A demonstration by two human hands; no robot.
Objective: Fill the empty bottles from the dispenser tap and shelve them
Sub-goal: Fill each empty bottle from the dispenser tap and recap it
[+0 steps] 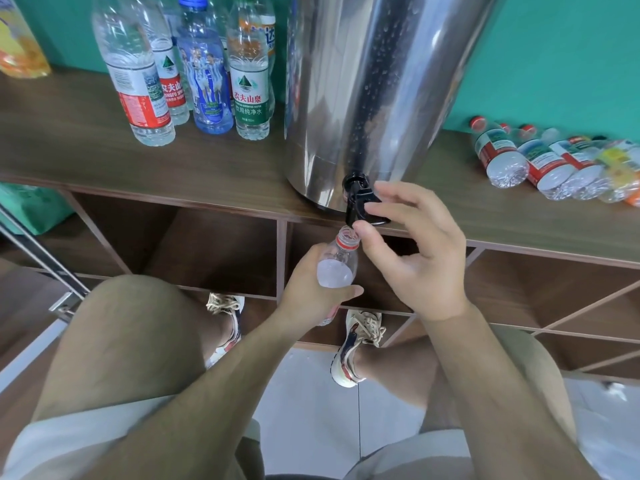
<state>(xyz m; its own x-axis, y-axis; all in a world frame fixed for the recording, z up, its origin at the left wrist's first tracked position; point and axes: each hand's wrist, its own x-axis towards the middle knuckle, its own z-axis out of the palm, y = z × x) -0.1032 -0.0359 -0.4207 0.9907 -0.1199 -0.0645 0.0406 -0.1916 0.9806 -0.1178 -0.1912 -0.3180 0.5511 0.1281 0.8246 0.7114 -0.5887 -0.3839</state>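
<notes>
A steel dispenser point(374, 81) stands on the wooden shelf top point(207, 168), its black tap point(362, 202) hanging over the front edge. My left hand point(311, 289) grips a clear bottle point(337, 265) with a red neck ring, its open mouth right under the tap. The bottle holds water up to the shoulder. My right hand point(412, 251) pinches the tap lever with thumb and forefinger. Several filled bottles point(249, 81) stand upright to the left of the dispenser. Several empty bottles point(547, 164) lie on their sides at the right.
Open wooden compartments point(214, 251) lie below the shelf top, behind the bottle. A yellow-orange bottle point(20, 39) stands at the far left. A green bag point(31, 206) and a metal rail point(45, 258) sit at the left. My knees and shoes are over the tiled floor.
</notes>
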